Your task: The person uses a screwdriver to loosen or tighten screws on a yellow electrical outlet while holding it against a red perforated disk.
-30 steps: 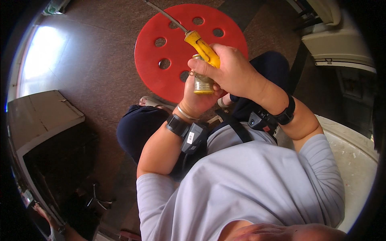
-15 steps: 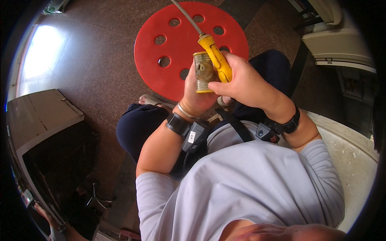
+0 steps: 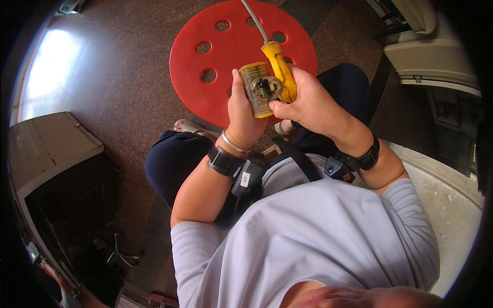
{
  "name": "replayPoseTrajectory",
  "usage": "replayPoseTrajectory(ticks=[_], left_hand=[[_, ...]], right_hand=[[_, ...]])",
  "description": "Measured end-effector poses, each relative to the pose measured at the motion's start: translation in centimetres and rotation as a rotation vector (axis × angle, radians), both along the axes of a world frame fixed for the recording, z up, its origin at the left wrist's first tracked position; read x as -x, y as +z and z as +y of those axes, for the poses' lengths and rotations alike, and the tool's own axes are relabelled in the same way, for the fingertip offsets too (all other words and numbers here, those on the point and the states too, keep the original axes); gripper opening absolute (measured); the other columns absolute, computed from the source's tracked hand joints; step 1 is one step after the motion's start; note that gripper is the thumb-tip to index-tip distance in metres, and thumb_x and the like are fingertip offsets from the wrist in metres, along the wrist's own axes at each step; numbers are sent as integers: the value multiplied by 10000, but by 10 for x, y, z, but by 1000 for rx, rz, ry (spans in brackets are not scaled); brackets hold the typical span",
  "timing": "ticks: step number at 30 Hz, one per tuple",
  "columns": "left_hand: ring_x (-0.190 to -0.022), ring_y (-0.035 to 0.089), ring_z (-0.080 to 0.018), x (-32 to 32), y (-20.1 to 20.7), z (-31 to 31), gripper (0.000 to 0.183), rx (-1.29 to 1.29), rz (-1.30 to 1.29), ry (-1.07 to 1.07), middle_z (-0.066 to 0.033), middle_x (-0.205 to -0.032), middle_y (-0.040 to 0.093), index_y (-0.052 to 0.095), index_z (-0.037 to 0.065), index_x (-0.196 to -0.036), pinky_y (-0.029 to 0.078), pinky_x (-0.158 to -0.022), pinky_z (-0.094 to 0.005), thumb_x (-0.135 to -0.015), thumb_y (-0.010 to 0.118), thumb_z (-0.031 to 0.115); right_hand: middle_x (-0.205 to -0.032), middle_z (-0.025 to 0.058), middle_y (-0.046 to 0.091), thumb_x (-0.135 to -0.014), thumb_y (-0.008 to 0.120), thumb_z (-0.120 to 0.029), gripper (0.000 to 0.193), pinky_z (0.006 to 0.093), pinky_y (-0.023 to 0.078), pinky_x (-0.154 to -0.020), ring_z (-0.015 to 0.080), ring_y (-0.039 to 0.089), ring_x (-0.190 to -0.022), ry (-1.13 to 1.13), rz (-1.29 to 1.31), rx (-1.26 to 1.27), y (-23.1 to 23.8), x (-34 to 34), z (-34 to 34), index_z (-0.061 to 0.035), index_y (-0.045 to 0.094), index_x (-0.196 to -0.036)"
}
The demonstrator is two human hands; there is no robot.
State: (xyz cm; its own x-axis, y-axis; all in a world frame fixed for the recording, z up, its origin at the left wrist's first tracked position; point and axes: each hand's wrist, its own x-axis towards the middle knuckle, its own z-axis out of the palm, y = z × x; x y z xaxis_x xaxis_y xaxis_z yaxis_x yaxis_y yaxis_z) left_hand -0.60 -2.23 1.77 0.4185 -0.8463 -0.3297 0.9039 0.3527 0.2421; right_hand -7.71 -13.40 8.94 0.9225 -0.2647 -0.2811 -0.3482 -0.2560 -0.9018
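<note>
Both hands clamp: left hand (image 3: 245,110) on a yellowish block (image 3: 258,88), right hand (image 3: 309,102) on a yellow-handled screwdriver (image 3: 277,64).

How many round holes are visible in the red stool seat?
5 holes in the red stool seat: three near its far edge, two on the left-middle part. The hands and the yellow part may hide more.

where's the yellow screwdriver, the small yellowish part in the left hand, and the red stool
yellow screwdriver (image 3: 279,64), head view, on its yellow handle
small yellowish part (image 3: 255,87), head view, on its clear face
red stool (image 3: 205,97), head view, on bare red seat between the holes
</note>
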Motion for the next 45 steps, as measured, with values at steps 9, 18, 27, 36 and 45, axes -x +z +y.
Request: replayPoseTrajectory(ticks=[9, 18, 27, 36, 45], left_hand=[[-1021, 570, -267, 1, -18, -4, 583, -71, -104, 110, -138, -1121, 575, 485, 34, -1185, 445, -923, -412, -933, 308, 529], [-1001, 576, -259, 1, -16, -5, 565, -96, -90, 131, -132, -1095, 586, 498, 34, -1163, 452, -913, -404, -937, 314, 518], [-983, 584, -258, 1, -11, -5, 565, -105, -127, 124, -137, -1076, 591, 494, 30, -1163, 469, -889, -402, -938, 310, 514], [-979, 586, -247, 2, -5, -6, 559, -86, -87, 122, -134, -1078, 596, 500, 29, -1157, 461, -895, -390, -941, 310, 508], [-1019, 568, -245, 2, -10, -6, 554, -80, -146, 136, -131, -1096, 586, 485, 25, -1179, 428, -940, -386, -942, 319, 497]], right_hand=[[-966, 129, 574, -743, 657, -68, 411, 304, 490, -799, 176, 589, -888, -22, 62, -176, 3, 0, 1, 56, 443, -1072], [-984, 113, 570, -754, 647, -50, 402, 303, 486, -817, 167, 574, -927, -27, 60, -231, 6, 1, 1, 53, 441, -1084], [-941, 64, 532, -803, 615, -67, 387, 217, 523, -664, 87, 568, -765, 11, 37, -268, 0, 2, -2, 34, 421, -1121], [-899, 111, 571, -723, 678, -123, 403, 289, 482, -708, 141, 553, -810, 4, 22, -156, -13, 2, -7, 78, 465, -1001], [-977, 81, 555, -757, 616, -69, 400, 257, 489, -799, 118, 555, -881, 32, 101, -208, -8, -3, -8, 53, 452, -1101]])
